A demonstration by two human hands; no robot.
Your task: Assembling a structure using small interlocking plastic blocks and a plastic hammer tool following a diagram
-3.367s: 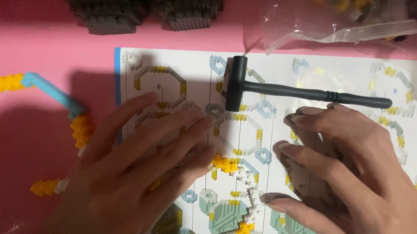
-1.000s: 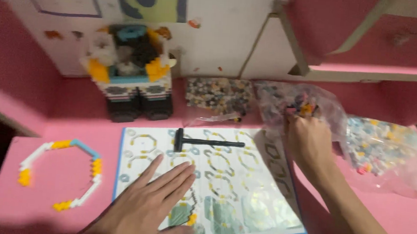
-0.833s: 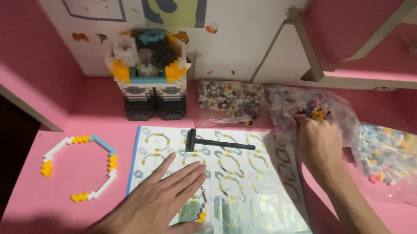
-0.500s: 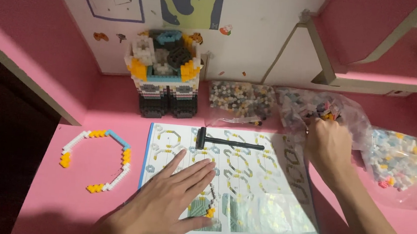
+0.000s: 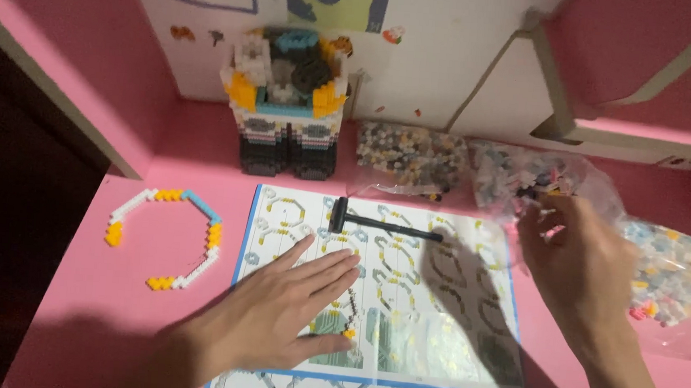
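Head view, containers: a clear plastic bag (image 5: 545, 180) of small mixed-colour bricks lay at the back right; a second clear bag (image 5: 668, 277) of pale bricks lay just right of it; a third bag (image 5: 409, 154) of dark and light bricks sat beside the built figure.
Right hand (image 5: 580, 263): raised at the mouth of the middle bag, fingers curled and bunched toward it; whether they pinched a brick could not be told.
Left hand (image 5: 293, 304): flat, fingers spread, pressed on the instruction sheet (image 5: 435, 306).
Small pieces: a short strip of yellow and white bricks (image 5: 349, 316) lay on the sheet at the left hand's fingertips.
Tool: a small black hammer (image 5: 380, 221) lay across the sheet's top.
Surface: a pink desk (image 5: 110, 315); a partly built ring (image 5: 168, 234) of white, yellow and blue bricks lay left of the sheet.
Room: a blocky brick figure (image 5: 287, 105) stood against a white back wall (image 5: 444, 55); a pink shelf (image 5: 652, 94) sat at the upper right.
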